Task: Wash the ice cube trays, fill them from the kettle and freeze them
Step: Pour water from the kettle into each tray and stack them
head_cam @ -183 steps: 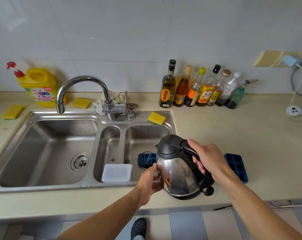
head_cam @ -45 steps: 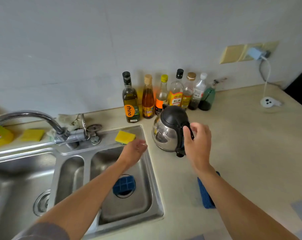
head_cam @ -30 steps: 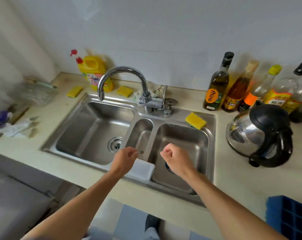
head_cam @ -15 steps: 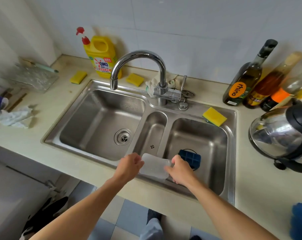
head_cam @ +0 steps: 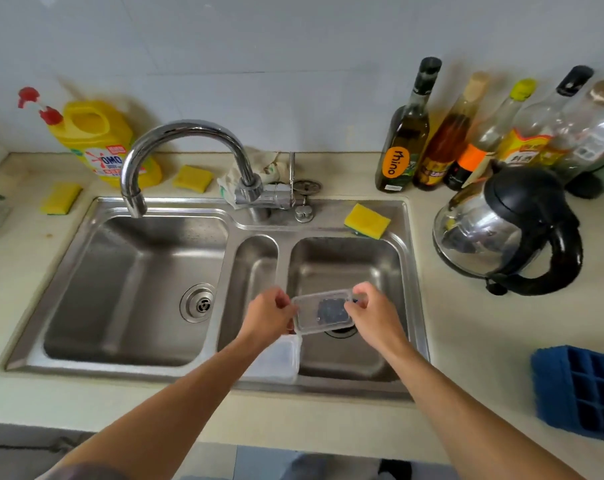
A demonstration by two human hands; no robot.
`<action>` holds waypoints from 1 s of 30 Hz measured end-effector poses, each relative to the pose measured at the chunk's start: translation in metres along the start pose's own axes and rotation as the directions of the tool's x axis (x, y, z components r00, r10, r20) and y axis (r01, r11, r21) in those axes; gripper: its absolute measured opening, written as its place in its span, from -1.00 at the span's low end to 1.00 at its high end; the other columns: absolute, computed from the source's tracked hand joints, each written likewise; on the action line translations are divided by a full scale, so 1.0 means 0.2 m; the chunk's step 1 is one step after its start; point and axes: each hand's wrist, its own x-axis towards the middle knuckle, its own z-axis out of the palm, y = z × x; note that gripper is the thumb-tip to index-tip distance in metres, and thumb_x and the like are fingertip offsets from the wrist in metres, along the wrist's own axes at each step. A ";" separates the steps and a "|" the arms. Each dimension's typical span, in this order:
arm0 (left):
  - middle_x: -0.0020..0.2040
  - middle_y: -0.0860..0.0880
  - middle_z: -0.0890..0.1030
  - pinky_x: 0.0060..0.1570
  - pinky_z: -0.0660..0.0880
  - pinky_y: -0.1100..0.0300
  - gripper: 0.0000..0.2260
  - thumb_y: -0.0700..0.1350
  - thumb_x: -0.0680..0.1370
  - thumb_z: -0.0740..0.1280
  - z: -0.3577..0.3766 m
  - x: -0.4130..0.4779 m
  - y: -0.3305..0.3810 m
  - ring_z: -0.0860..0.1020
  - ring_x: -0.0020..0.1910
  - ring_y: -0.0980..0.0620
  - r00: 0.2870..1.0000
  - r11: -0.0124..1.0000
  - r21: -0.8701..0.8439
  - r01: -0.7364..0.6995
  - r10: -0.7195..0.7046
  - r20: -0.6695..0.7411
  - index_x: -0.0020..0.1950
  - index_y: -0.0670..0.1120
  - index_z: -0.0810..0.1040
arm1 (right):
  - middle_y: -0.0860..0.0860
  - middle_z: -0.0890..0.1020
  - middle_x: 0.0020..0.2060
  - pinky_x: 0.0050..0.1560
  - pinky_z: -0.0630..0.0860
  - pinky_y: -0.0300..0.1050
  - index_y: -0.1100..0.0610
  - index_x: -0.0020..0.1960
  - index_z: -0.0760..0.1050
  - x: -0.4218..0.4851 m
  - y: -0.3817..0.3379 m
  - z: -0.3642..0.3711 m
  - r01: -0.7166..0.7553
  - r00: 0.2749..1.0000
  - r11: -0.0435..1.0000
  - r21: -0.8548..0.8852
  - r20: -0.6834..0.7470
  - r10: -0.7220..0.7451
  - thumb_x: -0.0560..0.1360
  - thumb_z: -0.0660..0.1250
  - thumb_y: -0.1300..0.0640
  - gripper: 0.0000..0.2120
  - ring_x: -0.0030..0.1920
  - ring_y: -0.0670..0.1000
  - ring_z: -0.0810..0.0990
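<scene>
Over the right basin of the steel sink [head_cam: 415, 289] I hold a clear plastic lid [head_cam: 305, 318] level between both hands. My left hand [head_cam: 269, 315] pinches its left edge and my right hand [head_cam: 373, 313] pinches its right edge. A dark blue ice cube tray [head_cam: 331, 311] lies in the basin below, seen blurred through the lid. A white translucent box [head_cam: 279, 358] sits on the sink's front divider, partly hidden by my left forearm. A second blue ice cube tray [head_cam: 577, 386] lies on the counter at the right. The steel and black kettle [head_cam: 501, 230] stands behind it.
The faucet [head_cam: 189, 133] arches over the large left basin. A yellow sponge [head_cam: 367, 220] rests on the sink's back rim. A yellow detergent jug [head_cam: 99, 143] and two more sponges stand at the back left. Several bottles [head_cam: 404, 133] line the wall at the right.
The kettle was set down on the counter and let go. Both hands went to the white box at the sink's front and lifted the clear lid off it, over the right basin.
</scene>
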 end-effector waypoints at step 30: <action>0.10 -0.27 0.65 0.09 0.64 -0.09 -0.78 -0.32 0.59 0.36 0.59 0.76 -0.09 0.68 0.03 -0.23 0.939 0.878 0.475 0.066 -0.216 0.268 0.23 -0.28 0.55 | -0.10 0.46 -0.18 -0.37 0.32 -0.31 0.05 0.03 0.38 0.55 0.57 0.32 -0.310 0.951 0.945 -0.104 -0.031 0.308 0.60 0.36 0.28 -0.80 -0.23 -0.15 0.44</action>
